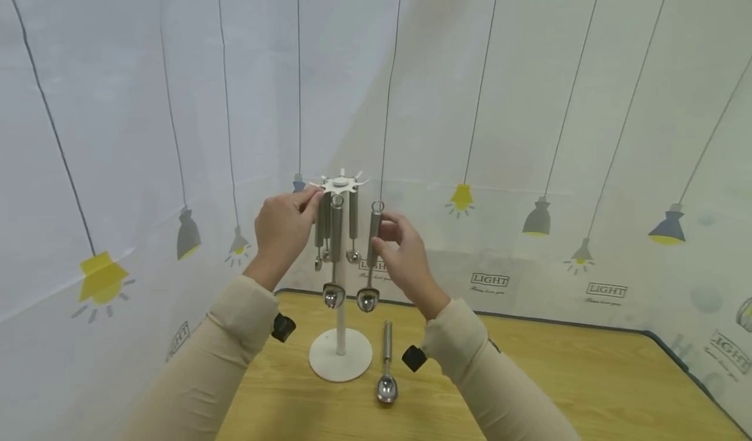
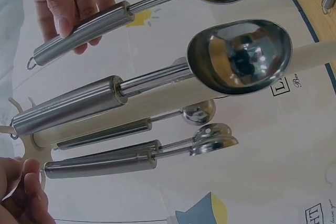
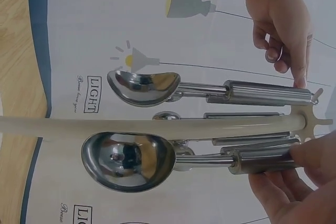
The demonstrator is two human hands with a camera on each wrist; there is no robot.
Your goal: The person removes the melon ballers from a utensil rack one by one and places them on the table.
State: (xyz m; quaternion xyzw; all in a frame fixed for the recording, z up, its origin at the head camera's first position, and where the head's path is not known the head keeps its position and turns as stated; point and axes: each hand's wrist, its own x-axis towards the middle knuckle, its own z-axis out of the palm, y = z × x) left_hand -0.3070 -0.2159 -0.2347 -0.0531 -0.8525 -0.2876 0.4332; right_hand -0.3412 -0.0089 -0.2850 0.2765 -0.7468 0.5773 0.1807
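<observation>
1. The long silver metal scoop (image 1: 374,232) in your right hand (image 1: 405,252) has a brushed, satin handle and a bowl polished to a mirror gloss.
2. Your silver metal scoop lying on the table (image 1: 387,389) has the same glossy bowl.
3. Your white stand with a round base (image 1: 341,366) looks smooth, with a soft sheen; painted metal or plastic, you cannot tell.
4. Your yellow wood-grain tabletop (image 1: 540,382) looks smooth and faintly glossy.
5. Your beige sleeves (image 1: 243,314) are matt, wrinkled cloth.
6. Before you, the white lamp-printed wall covering (image 1: 529,102) looks like thin, creased sheeting, mostly matt.
</observation>
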